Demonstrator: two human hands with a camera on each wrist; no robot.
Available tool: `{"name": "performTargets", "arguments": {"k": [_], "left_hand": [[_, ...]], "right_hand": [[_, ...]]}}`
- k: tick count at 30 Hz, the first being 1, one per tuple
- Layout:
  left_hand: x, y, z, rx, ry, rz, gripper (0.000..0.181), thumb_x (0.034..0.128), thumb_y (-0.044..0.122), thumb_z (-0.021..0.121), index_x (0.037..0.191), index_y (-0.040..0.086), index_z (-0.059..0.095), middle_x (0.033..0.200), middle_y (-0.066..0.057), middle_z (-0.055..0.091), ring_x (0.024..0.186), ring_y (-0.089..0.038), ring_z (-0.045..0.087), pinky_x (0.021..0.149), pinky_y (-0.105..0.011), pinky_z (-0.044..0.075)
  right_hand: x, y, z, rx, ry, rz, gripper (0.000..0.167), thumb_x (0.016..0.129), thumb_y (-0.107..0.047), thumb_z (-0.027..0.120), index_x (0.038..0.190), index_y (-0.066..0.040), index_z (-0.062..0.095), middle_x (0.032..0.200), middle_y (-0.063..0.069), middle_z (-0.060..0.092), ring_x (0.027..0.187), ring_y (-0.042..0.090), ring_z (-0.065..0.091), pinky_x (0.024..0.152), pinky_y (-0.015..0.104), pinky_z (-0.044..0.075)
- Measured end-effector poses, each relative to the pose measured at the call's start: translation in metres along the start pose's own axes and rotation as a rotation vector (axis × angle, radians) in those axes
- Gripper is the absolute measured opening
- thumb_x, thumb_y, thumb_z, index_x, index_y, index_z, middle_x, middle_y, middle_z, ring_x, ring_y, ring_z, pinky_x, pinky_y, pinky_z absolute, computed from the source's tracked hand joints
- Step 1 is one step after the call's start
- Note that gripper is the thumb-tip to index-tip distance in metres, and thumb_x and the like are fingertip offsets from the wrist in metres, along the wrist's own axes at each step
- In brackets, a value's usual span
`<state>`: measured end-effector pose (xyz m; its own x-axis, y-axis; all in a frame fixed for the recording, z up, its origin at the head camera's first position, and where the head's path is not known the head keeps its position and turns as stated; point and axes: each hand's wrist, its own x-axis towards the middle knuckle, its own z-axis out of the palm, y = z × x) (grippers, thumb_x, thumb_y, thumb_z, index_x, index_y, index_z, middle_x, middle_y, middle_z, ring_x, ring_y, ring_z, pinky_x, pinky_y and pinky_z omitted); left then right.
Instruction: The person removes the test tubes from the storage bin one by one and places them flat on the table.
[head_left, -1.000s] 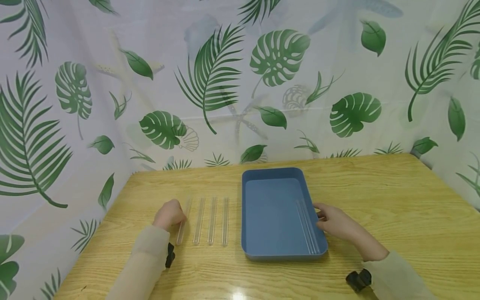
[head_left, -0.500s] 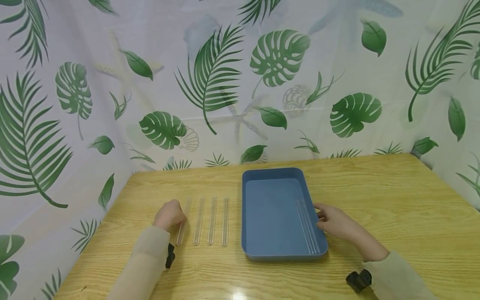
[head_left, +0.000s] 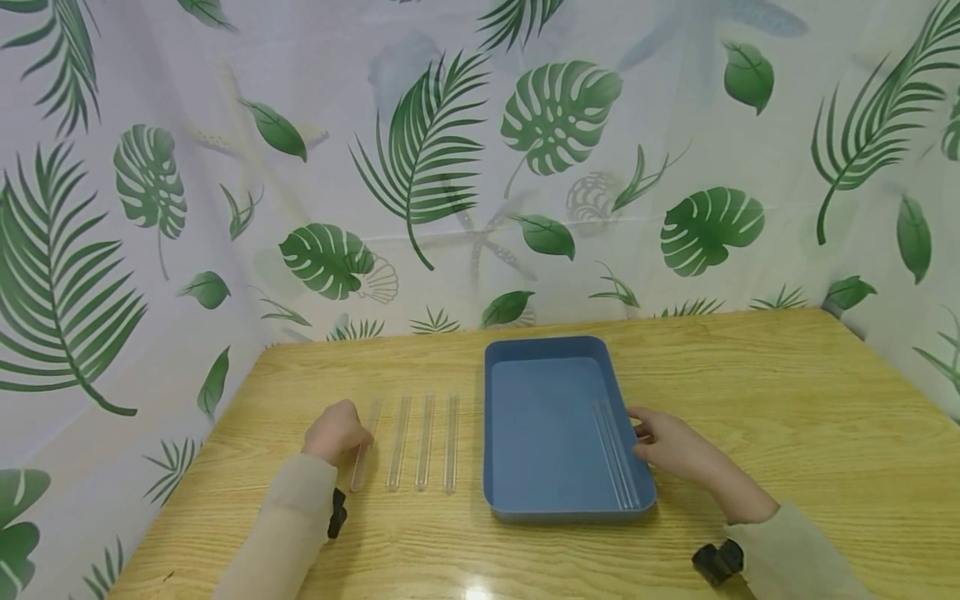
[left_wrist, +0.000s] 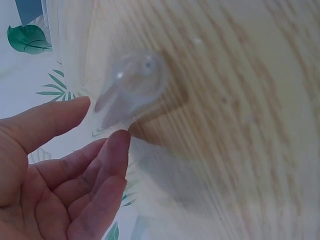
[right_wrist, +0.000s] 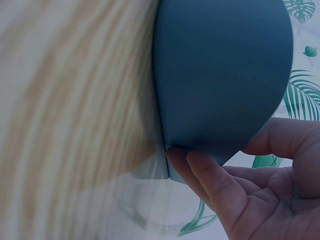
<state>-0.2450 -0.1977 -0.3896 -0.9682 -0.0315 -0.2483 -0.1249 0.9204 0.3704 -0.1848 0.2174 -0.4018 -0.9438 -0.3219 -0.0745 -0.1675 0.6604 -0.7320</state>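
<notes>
At my left hand [head_left: 335, 431] lies the leftmost clear test tube [head_left: 360, 469] of a row on the table. In the left wrist view, thumb and fingertips stand apart on either side of this tube's blurred body [left_wrist: 140, 77]; whether they touch it I cannot tell. Beside it are three more clear test tubes [head_left: 424, 442], lengthwise and side by side. A blue tray [head_left: 545, 417] stands right of the row, with clear tubes [head_left: 617, 458] along its inner right side. My right hand [head_left: 672, 442] holds the tray's right wall, thumb at the rim and fingertips low on the outside.
The wooden table [head_left: 750, 375] reaches back to a white cloth [head_left: 450, 275] printed with green leaves, which also hangs at both sides. Black wrist devices [head_left: 717, 561] sit at both sleeves.
My left hand has shifted very slightly left, and the leftmost test tube has moved a little left with it. The right hand and the tray have stayed in place.
</notes>
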Motion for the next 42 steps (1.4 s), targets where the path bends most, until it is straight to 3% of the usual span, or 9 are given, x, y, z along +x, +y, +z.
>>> {"name": "performTargets", "arguments": {"k": [11,23,31,36,40,42], "left_hand": [[0.0025,-0.0045,0.0012,0.027,0.002,0.007,0.013,0.0734,0.010,0.063,0.064,0.002,0.059,0.059,-0.006,0.056,0.048,-0.013,0.038,0.044,-0.023,0.031],[-0.0042,-0.0016,-0.0024,0.029,0.002,0.015,0.018,0.0757,0.013,0.065,0.065,0.003,0.055,0.059,-0.006,0.054,0.048,-0.013,0.038,0.045,-0.024,0.031],[-0.0056,-0.0038,-0.0039,-0.016,0.006,0.004,0.040,0.0764,0.012,0.063,0.047,0.013,0.035,0.043,0.003,0.033,0.039,-0.008,0.025,0.038,-0.019,0.023],[-0.0046,-0.0036,-0.0073,-0.007,0.014,0.031,0.047,0.0783,0.015,0.063,0.045,0.015,0.031,0.045,-0.001,0.047,0.039,-0.007,0.027,0.038,-0.019,0.024],[-0.0044,-0.0012,-0.0083,-0.021,0.026,0.057,0.046,0.0790,0.016,0.063,0.045,0.014,0.031,0.043,0.002,0.040,0.039,-0.008,0.025,0.038,-0.020,0.023],[-0.0058,0.0017,-0.0082,-0.046,0.036,0.078,0.038,0.0786,0.015,0.063,0.050,0.010,0.040,0.047,0.001,0.041,0.041,-0.008,0.032,0.039,-0.021,0.027]], "right_hand": [[0.0004,-0.0005,0.0001,0.015,-0.010,0.005,0.052,0.081,0.005,0.047,0.127,0.019,0.026,0.112,0.036,0.046,0.102,0.045,0.046,0.069,0.040,0.047],[0.0020,0.0007,0.0016,0.004,-0.005,0.006,0.052,0.081,0.005,0.047,0.127,0.019,0.027,0.113,0.036,0.045,0.102,0.046,0.046,0.070,0.040,0.047],[0.0015,0.0009,0.0024,0.007,-0.006,0.015,0.052,0.081,0.005,0.047,0.127,0.019,0.027,0.112,0.036,0.046,0.102,0.045,0.047,0.068,0.039,0.047],[0.0007,0.0012,0.0015,0.013,-0.008,0.012,0.053,0.081,0.005,0.047,0.127,0.019,0.026,0.113,0.036,0.045,0.102,0.046,0.046,0.068,0.038,0.047],[0.0007,0.0020,0.0005,0.001,-0.007,0.008,0.053,0.081,0.004,0.047,0.127,0.019,0.026,0.112,0.036,0.045,0.102,0.046,0.046,0.068,0.039,0.047],[0.0008,0.0023,0.0004,-0.007,-0.006,0.006,0.053,0.081,0.004,0.047,0.127,0.019,0.026,0.112,0.036,0.045,0.102,0.046,0.046,0.068,0.039,0.047]]}}
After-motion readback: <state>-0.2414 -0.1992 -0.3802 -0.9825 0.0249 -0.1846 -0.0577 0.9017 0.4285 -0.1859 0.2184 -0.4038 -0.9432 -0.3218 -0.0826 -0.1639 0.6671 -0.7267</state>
